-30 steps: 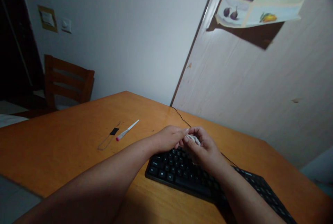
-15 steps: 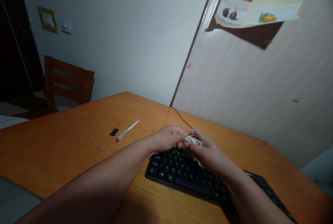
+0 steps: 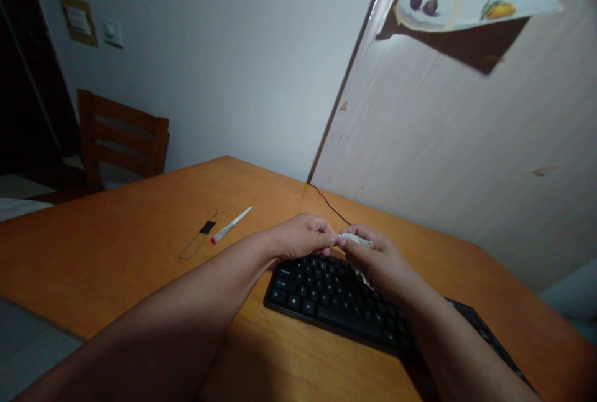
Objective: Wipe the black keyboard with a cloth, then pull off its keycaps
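Note:
Above the far edge of a black keyboard, my two hands meet. My right hand is closed around a crumpled white cloth, and part of it hangs below the palm over the keys. My left hand pinches with thumb and fingers at the left end of the cloth; the exact grip is partly hidden. Both hands are clear of the keys as far as I can see, though the right forearm covers much of the keyboard's right side.
On the wooden table, left of my hands, lie a white brush-like tool with a pink end and a wire loop with a black piece. A thin black cable runs to the wall. A wooden chair stands at the back left.
My fingers have shifted on the cloth, and it now looks flatter and more stretched between the hands. The whole view has tilted down slightly. The items on the table lie as before.

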The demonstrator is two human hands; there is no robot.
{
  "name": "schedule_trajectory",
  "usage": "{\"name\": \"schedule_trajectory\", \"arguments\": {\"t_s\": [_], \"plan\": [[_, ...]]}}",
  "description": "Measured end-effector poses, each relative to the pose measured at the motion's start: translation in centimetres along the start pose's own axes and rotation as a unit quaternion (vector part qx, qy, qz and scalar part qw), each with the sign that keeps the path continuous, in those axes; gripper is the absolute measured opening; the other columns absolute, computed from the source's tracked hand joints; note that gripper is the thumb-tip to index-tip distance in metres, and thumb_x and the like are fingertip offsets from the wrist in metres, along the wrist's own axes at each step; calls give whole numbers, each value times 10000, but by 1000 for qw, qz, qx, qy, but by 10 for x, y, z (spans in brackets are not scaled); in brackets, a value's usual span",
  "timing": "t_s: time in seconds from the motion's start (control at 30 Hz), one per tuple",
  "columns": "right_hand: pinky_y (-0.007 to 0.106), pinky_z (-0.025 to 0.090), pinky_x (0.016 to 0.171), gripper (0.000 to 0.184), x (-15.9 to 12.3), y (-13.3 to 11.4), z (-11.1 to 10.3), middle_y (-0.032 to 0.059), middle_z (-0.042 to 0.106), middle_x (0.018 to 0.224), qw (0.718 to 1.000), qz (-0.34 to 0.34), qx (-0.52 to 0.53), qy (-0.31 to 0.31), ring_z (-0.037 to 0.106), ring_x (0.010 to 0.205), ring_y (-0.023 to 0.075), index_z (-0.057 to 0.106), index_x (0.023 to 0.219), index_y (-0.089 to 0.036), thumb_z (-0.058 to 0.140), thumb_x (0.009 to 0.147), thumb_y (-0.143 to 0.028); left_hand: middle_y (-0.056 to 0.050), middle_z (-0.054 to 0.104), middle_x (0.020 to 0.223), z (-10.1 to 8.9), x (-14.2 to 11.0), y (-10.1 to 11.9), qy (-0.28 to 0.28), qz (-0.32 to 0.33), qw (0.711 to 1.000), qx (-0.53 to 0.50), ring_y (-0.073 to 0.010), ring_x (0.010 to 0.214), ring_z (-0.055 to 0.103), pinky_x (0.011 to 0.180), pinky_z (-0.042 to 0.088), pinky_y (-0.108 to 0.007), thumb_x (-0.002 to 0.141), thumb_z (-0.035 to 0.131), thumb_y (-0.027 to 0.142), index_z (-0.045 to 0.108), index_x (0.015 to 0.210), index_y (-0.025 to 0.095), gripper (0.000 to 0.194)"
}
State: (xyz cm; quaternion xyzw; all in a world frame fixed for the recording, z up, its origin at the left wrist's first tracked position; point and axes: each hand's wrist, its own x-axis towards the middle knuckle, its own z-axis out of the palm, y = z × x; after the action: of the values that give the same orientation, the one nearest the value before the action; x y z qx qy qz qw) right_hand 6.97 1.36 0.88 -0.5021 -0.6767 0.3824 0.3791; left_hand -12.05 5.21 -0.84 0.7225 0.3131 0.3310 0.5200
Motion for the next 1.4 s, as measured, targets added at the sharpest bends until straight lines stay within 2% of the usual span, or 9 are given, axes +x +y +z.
{"name": "schedule_trajectory", "arguments": {"t_s": [0.1,0.27,0.37,0.53,0.83,1.03,1.2,1.4], "plan": [[225,238,434,289,2,5,-3,-64,440,545,1000,7,-10,-7,350,461,88,612,843,-182,638,827,-470,-2,617,678,-3,0,0,23,-21,999,-4,-96,566,494,533,334,-215,795,626,460,622,770,156,305],[226,308,480,242,5,18,-10,-27,538,634,998,14,-51,-30,434,523,101,626,845,-174,633,833,-416,8,595,638,-12,10,-15,154,-61,986,30,-92,487,449,466,281,-218,807,573,431,602,792,167,266],[228,334,503,236,6,25,-9,-11,573,675,996,15,-66,-63,475,555,113,626,869,-176,610,850,-411,4,581,602,-16,17,-29,195,-66,976,68,-102,483,463,454,274,-224,799,551,382,582,733,165,229],[222,346,505,225,8,35,-9,0,605,704,990,11,-112,-80,502,576,121,628,865,-191,580,865,-411,-7,592,591,-18,22,-42,204,-59,971,113,-123,502,504,460,301,-239,797,532,389,577,693,166,250],[234,401,560,125,18,47,-11,26,659,768,981,-13,-176,-82,575,656,142,654,816,-196,608,826,-311,4,552,543,-15,24,-49,211,-59,963,159,-127,508,485,474,292,-247,786,518,375,553,614,176,265],[215,355,487,74,22,38,-8,-2,613,674,980,36,-165,-105,516,554,111,610,797,-184,600,786,-256,-2,577,577,-17,28,-58,227,-49,958,170,-138,543,502,473,271,-251,794,504,404,572,636,176,286],[209,355,480,55,26,27,-7,-9,599,669,971,47,-210,-103,511,561,110,584,800,-186,585,751,-210,0,573,592,-19,31,-66,228,-32,956,182,-142,564,503,473,266,-254,801,499,419,582,639,178,302],[221,343,481,42,31,10,-9,-12,572,648,949,53,-271,-149,487,558,113,571,749,-185,581,708,-182,8,537,572,-18,33,-69,239,-27,954,181,-138,550,473,466,253,-260,803,508,441,574,626,183,320]]}}
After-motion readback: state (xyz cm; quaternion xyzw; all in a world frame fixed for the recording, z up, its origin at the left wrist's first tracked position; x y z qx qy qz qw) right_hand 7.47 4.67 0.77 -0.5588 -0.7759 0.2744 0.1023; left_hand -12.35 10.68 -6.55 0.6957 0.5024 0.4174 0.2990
